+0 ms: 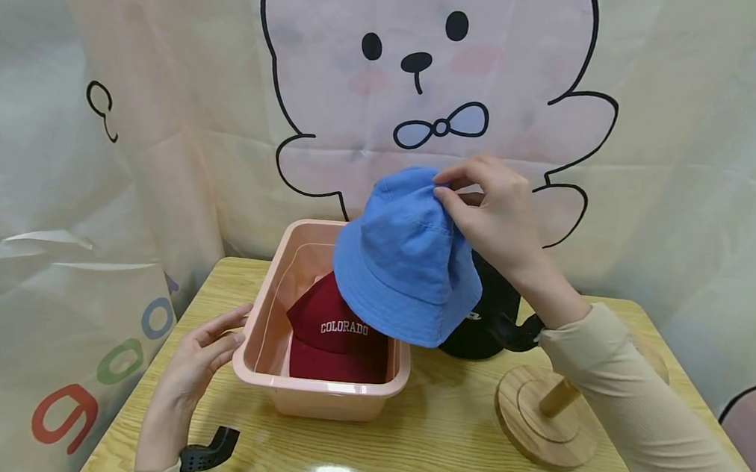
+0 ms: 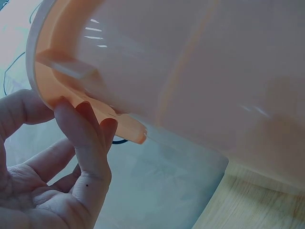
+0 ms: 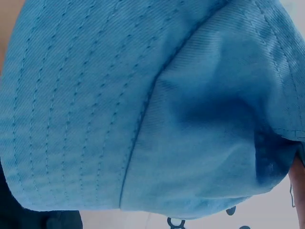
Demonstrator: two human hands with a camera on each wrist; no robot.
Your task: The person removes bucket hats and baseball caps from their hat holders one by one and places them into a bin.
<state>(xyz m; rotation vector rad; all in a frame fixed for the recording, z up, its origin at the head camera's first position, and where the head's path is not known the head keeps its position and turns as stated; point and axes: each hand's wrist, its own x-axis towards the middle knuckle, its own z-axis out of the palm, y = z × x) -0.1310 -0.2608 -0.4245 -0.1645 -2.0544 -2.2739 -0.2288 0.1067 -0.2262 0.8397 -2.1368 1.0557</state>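
Observation:
A blue bucket hat [image 1: 403,261] hangs brim down from my right hand [image 1: 498,213], which pinches its crown between thumb and fingers. In the right wrist view the stitched brim and crown of the hat [image 3: 95,109] fill most of the picture. Over the right part of a pink plastic basin [image 1: 326,404], the hat overlaps a dark red cap [image 1: 336,330] lettered COLORADO that lies inside. My left hand [image 1: 205,363] holds the basin's left rim; in the left wrist view its fingers [image 2: 78,129] grip the rim's lip.
Behind the hat and right forearm, a black cap [image 1: 477,335] is partly hidden. A round wooden stand base [image 1: 516,428] with a post sits under the right sleeve. All rest on a wood-grain table [image 1: 439,459]; a printed cloth backdrop [image 1: 663,216] hangs behind.

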